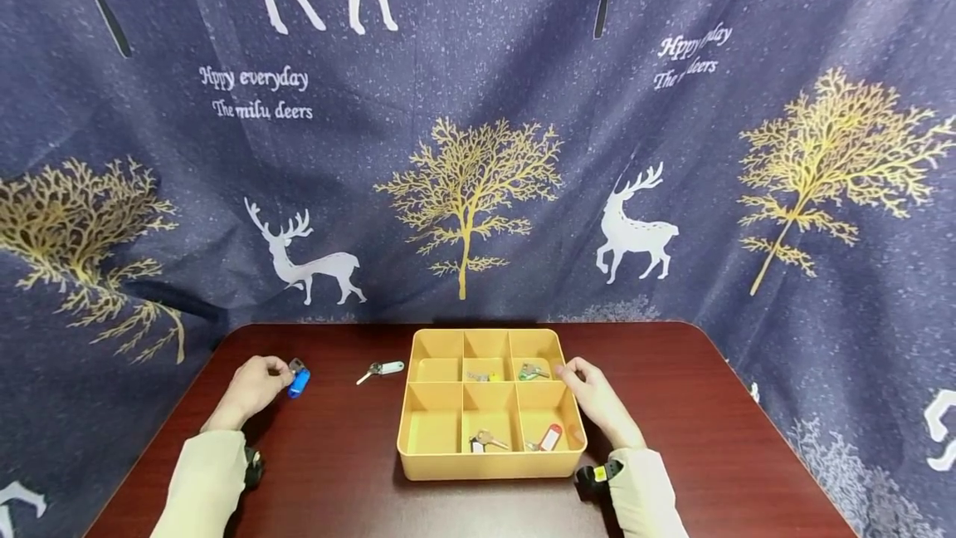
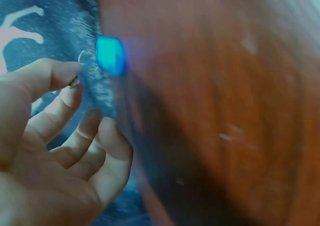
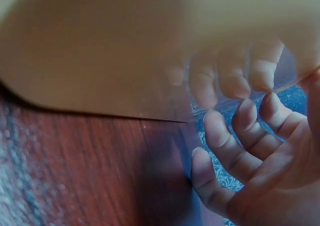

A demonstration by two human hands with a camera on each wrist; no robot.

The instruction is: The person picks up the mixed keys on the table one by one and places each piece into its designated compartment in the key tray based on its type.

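Note:
My left hand is at the table's left side, pinching a key with a blue key tag between thumb and forefinger. The left wrist view shows the blue tag hanging from a thin ring, with most of the key hidden by the fingertips. On the right, my right hand holds the side wall of a yellow compartment box. Its thumb is at the rim, and the fingers lie along the outer wall, which mirrors them. A key with a pale tag lies left of the box.
Inside the box are a red-tagged key at front right, a brass key at front middle, a green-tagged key at back right and a yellow-tagged key at back middle. A patterned blue cloth hangs behind the dark-red table.

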